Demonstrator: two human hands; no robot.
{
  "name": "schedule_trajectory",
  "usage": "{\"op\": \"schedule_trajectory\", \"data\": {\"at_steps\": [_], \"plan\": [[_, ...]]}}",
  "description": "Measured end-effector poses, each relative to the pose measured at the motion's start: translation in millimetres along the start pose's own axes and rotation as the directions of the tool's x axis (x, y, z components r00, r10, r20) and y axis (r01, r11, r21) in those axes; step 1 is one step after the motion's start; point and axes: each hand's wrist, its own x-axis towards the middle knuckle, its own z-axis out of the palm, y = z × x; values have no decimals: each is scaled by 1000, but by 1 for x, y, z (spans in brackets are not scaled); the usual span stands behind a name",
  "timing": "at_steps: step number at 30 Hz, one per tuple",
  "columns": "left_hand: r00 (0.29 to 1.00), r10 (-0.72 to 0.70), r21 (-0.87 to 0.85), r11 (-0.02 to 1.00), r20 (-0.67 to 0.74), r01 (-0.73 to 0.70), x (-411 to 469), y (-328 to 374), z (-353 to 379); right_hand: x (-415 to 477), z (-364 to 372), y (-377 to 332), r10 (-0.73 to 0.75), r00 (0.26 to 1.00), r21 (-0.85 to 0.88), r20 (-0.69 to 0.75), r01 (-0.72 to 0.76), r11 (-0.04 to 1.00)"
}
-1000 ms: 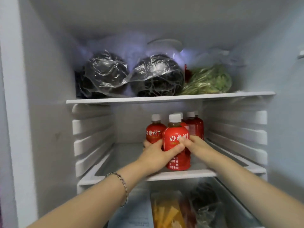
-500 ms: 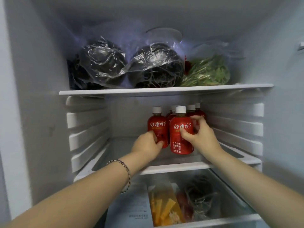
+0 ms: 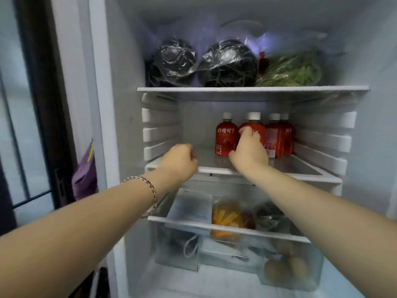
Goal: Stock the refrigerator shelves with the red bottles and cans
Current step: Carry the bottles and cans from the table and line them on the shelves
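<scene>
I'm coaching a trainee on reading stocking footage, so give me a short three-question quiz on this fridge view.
1. True or false: the left hand holds a red bottle.
2. On which level do the red bottles stand? A) top B) middle C) bottom drawer
3. Fill in: the right hand has its grip on the front bottle, whose cap is ____.

Key: 1. False, its fingers are curled but it holds nothing. 2. B, the middle shelf. 3. White.
</scene>
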Motion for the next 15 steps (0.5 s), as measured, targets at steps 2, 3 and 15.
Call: {"op": "schedule_trajectory", "data": {"at_steps": [2,3,15], "plan": [[998,-60,40,997,16,59,-39,-1,-19,-26,-2,-13,-194,969,119,154,176,977],[992,-114,68,992,48,111,-58,-2,-28,-41,-2,-21,-293,929,162,226,261,952],[577,-810,350,572,104,741,-334,-42,-135,-276,18,-137,-754,109,490,648,698,523]]}}
